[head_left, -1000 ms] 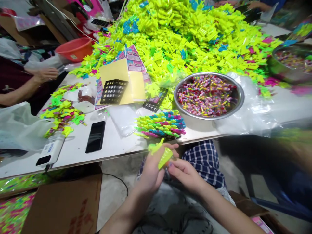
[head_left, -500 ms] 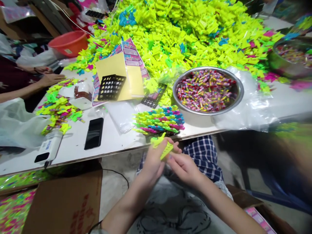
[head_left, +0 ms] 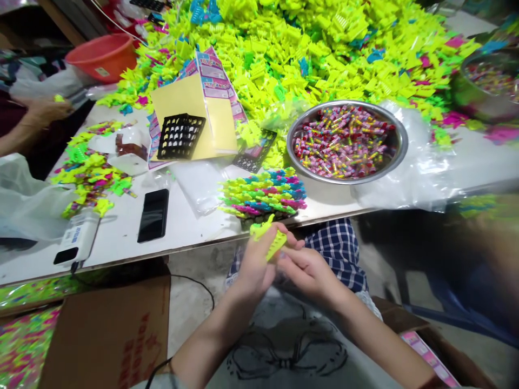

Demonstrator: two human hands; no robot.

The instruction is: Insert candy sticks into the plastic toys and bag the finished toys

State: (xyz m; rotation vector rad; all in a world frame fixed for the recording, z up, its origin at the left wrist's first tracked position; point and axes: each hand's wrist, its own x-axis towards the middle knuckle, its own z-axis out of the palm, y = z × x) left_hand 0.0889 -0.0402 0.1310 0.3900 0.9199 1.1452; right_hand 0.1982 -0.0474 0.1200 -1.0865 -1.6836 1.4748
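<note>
Just off the table's front edge, my left hand (head_left: 259, 256) is closed around a yellow-green plastic toy (head_left: 275, 244), whose top sticks out above the fingers. My right hand (head_left: 306, 270) meets it from the right, fingers pinched at the toy's lower end; whatever lies between those fingertips is too small to make out. Directly beyond the hands, a block of colourful toy pieces (head_left: 263, 193) stands in rows on a black rack at the edge. A steel bowl (head_left: 292, 162) of small wrapped candy tubes (head_left: 344, 141) sits behind to the right.
A large pile of yellow-green pieces (head_left: 292, 59) covers the back. Black grids (head_left: 180, 136) lie on card sheets (head_left: 223, 127). A phone (head_left: 153, 215), a white device (head_left: 83, 235) and a small heap (head_left: 95, 175) are at left. Another person's hand (head_left: 48, 111) is far left.
The view has shifted slightly, and the table items appear a little higher. My hands stay together on the toy. The other person's hand at far left has lifted away from the small heap.
</note>
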